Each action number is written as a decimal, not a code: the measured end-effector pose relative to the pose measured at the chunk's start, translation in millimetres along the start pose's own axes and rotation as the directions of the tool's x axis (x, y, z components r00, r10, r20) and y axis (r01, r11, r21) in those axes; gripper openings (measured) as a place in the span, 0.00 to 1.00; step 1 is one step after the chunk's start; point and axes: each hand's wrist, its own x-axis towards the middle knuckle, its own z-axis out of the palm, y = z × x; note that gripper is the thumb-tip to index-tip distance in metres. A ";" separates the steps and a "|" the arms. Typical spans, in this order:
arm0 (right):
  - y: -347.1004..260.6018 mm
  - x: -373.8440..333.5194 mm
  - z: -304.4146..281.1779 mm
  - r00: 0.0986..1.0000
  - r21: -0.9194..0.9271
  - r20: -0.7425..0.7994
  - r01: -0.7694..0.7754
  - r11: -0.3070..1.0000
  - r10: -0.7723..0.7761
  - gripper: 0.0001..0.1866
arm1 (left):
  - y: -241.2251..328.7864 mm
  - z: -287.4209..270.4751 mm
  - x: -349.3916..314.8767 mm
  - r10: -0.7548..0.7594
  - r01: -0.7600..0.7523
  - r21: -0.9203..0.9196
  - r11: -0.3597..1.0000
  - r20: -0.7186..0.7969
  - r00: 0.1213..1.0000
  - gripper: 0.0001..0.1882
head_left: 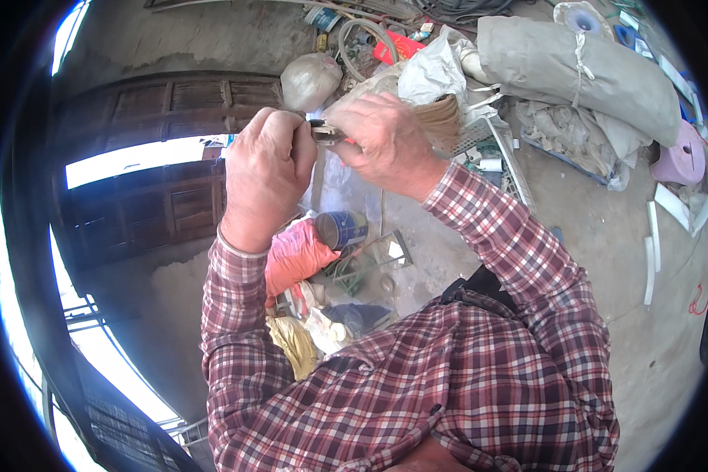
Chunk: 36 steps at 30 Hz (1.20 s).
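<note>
Both of my hands are raised in front of me at chest height or above, close together. Between them is a small dark metal piece (327,134) with a pale strip along it; its exact kind is too small to make out. My left hand (263,169) is closed, thumb and fingers pinched at the left end of the piece. The curled fingers of my right hand (389,145) grip its right end. Much of the piece is hidden by the fingers.
Below my hands on the floor stand a blue can (346,228), a pink-orange sack (295,259) and a yellow sack (293,346). A grey rolled tarp (566,67), broom bristles (439,122) and a pink spool (679,157) lie to the right. Wooden doors (189,118) are at left.
</note>
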 end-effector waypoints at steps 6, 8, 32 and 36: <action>-2.5 -0.6 -5.8 0.999 0.063 0.004 -0.048 0.997 0.048 0.06 | -10.1 3.8 -9.0 -0.555 0.615 -0.602 0.509 0.316 0.769 0.06; -0.7 1.8 -8.2 0.999 0.101 0.045 0.001 0.995 -0.006 0.05 | -12.4 8.2 -11.7 -0.631 0.653 -0.717 0.244 0.394 0.669 0.07; 105.5 -34.9 -123.8 0.956 -0.116 0.097 -0.264 0.957 0.275 0.13 | 45.9 160.1 97.1 -0.267 0.469 -0.883 0.003 0.452 0.851 0.14; 108.0 -45.4 -134.8 0.924 -0.197 0.158 -0.315 0.928 0.347 0.12 | 60.2 184.0 102.4 -0.377 0.399 -0.913 -0.078 0.398 0.836 0.11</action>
